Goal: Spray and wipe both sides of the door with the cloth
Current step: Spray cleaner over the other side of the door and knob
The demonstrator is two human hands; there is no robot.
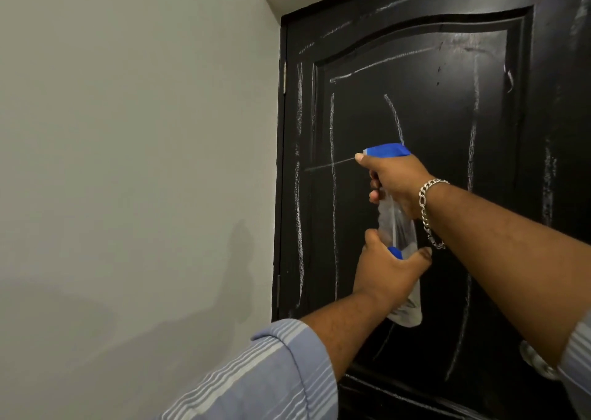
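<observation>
Clear plastic spray bottle (pixel 399 227), chalk-streaked door (pixel 415 99)

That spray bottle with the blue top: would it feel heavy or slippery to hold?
Probably light: the clear spray bottle shows little liquid through its see-through body. It looks like thin plastic, so it may give slightly under a squeeze. Possibly slippery if wet, which may be why the right hand grips the neck while the left hand holds it lower down.

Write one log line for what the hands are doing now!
right hand: grips spray bottle top | left hand: holds bottle lower down | door: chalk marks unwiped | cloth: not seen
</observation>
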